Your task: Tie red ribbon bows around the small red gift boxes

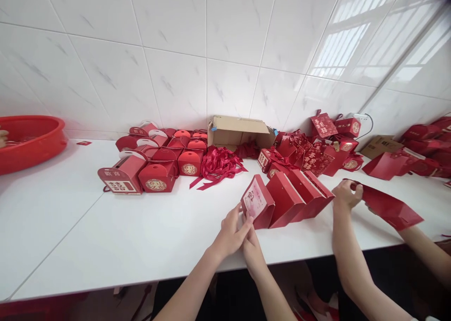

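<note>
A red gift box (268, 208) with a pink-and-white picture (255, 198) on its front stands tilted at the left end of a row of plain red boxes (285, 201). My left hand (230, 229) is closed on the lower left edge of this box. Just beside it, my right hand (250, 238) has its fingers closed at the bottom front corner, partly hidden by the left one. The two hands touch each other.
To the right, a co-worker's hands hold a red folded box (391, 206). Finished-looking red boxes (157, 175), a red ribbon pile (220, 166), an open cardboard box (243, 126) and bagged red boxes (317, 156) line the wall. A red basin (52, 140) stands far left.
</note>
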{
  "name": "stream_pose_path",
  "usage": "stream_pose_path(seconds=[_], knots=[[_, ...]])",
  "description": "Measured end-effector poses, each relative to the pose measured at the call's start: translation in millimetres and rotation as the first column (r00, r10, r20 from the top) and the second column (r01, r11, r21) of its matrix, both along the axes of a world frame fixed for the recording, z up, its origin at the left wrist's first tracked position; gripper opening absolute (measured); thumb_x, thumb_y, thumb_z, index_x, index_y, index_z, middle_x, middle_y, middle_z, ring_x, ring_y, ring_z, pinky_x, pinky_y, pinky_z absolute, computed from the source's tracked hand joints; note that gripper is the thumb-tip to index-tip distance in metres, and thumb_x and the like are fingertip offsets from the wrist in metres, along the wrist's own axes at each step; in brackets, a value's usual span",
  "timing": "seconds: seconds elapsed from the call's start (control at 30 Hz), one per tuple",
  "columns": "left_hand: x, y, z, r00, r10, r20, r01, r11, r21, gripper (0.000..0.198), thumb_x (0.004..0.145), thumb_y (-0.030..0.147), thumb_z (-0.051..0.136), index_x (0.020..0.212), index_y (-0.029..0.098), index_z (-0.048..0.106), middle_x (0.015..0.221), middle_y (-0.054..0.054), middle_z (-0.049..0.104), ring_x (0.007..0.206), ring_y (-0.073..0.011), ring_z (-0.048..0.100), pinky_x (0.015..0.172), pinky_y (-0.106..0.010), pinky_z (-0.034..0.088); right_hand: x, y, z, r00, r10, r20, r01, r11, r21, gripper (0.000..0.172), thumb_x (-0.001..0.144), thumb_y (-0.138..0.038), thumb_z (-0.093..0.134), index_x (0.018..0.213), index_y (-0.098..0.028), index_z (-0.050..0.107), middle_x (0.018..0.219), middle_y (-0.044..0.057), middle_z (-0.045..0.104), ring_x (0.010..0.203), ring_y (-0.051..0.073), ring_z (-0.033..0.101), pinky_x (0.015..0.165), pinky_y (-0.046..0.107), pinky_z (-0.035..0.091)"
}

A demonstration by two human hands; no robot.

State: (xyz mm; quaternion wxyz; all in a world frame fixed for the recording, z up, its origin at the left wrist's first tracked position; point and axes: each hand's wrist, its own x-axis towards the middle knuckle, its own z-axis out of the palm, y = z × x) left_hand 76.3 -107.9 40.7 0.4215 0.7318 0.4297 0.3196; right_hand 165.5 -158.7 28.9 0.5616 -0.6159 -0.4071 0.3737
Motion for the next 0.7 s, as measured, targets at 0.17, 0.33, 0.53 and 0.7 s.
stream_pose_path(seconds=[0.17, 0.33, 0.53, 0.7], knots=[[-43, 1, -5.7, 0.971, 0.169, -0.171, -0.163, 0.985, 0.048, 0.065, 0.086, 0.049, 0.043, 0.140, 0.016, 0.028, 0.148, -0.015, 0.031, 0.140, -0.0325, 0.019, 0.111, -0.054, 0.018, 0, 4, -10.6, 0.983, 0.040, -0.179, -0.039, 0.999, 0.007, 0.064, 0.083, -0.033, 0.056, 0.142, -0.032, 0.032, 0.140, 0.006, 0.046, 0.103, 0.025, 0.063, 0.085, 0.041, 0.053], [-108, 5, -14.0, 0.772, 0.497, -0.396, -0.416, 0.866, 0.276, 0.060, 0.085, 0.048, 0.037, 0.133, 0.013, 0.037, 0.138, -0.015, 0.044, 0.134, -0.0348, 0.028, 0.106, -0.052, 0.029, 17, 10, -22.4, 0.897, 0.048, -0.439, -0.044, 0.999, 0.018, 0.082, 0.079, -0.037, 0.061, 0.147, -0.030, 0.017, 0.155, 0.011, 0.014, 0.102, 0.024, 0.064, 0.096, 0.042, 0.046], [-164, -4, -13.2, 0.521, 0.619, -0.588, -0.535, 0.773, 0.340, 0.060, 0.087, 0.050, 0.029, 0.133, 0.013, 0.039, 0.137, -0.015, 0.046, 0.132, -0.0365, 0.030, 0.095, -0.051, 0.038, 49, 13, -27.9, 0.916, -0.008, -0.401, -0.002, 1.000, -0.024, 0.083, 0.075, -0.041, 0.065, 0.146, -0.031, 0.022, 0.154, 0.013, 0.016, 0.092, 0.021, 0.066, 0.078, 0.034, 0.052], [-181, -14, -28.2, 0.410, 0.629, -0.660, -0.549, 0.748, 0.372, 0.058, 0.088, 0.051, 0.028, 0.131, 0.014, 0.043, 0.139, -0.014, 0.044, 0.130, -0.0350, 0.033, 0.097, -0.052, 0.034, 66, 12, -29.1, 0.942, 0.009, -0.335, -0.029, 0.998, -0.055, 0.077, 0.077, -0.042, 0.064, 0.144, -0.035, 0.026, 0.152, 0.012, 0.022, 0.084, 0.020, 0.067, 0.061, 0.029, 0.051]])
